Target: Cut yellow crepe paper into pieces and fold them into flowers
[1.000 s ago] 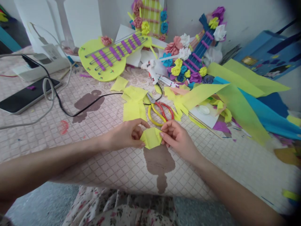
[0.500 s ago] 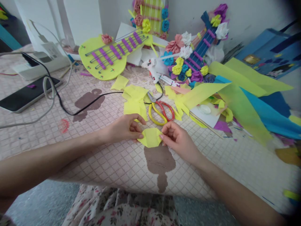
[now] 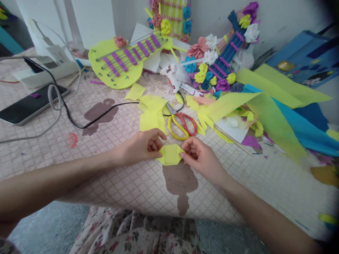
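A small piece of yellow crepe paper (image 3: 171,155) with folded-in corners is held between my two hands, close to the table's front edge. My left hand (image 3: 148,145) pinches its left corner between thumb and fingers. On the opposite corner, my right hand (image 3: 197,151) has a similar pinch grip. Just beyond the hands lie scissors (image 3: 178,128) with one yellow and one red handle, their blades partly over a pile of cut yellow paper squares (image 3: 152,114).
A white glue gun (image 3: 172,77) stands behind the scissors. Paper guitars, one yellow (image 3: 119,67) and one blue (image 3: 225,58), rest at the back. Coloured paper strips (image 3: 286,116) cover the right side. At left are a phone (image 3: 31,102), a power strip (image 3: 47,68) and cables.
My hands keep hold of the yellow paper's two corners. The left hand and the paper have shifted very slightly to the right; otherwise little differs.
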The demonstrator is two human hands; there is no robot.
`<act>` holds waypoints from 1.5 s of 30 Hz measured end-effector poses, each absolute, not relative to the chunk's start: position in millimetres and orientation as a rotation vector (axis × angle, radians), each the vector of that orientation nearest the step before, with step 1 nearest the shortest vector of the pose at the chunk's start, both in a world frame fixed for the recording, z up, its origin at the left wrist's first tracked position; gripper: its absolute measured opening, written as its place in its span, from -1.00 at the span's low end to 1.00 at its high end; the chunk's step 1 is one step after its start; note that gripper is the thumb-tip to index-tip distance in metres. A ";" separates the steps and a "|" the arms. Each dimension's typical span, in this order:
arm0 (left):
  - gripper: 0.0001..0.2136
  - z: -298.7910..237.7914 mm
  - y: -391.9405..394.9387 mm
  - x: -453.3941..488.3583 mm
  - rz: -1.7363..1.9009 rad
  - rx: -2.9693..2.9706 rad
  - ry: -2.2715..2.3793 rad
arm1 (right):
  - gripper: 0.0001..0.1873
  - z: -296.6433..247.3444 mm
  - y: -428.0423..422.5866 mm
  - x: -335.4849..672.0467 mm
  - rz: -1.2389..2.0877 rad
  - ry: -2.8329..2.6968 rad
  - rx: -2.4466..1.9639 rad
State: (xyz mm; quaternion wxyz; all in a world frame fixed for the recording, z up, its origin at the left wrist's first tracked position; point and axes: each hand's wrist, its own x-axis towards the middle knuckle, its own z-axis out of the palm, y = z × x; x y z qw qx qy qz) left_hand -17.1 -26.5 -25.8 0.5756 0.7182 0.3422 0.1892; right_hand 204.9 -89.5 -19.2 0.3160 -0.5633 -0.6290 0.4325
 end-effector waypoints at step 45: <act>-0.92 -24.9 -31.7 -17.5 0.518 2.528 0.572 | -0.91 -26.2 -83.7 220.5 0.523 -2.449 -1.155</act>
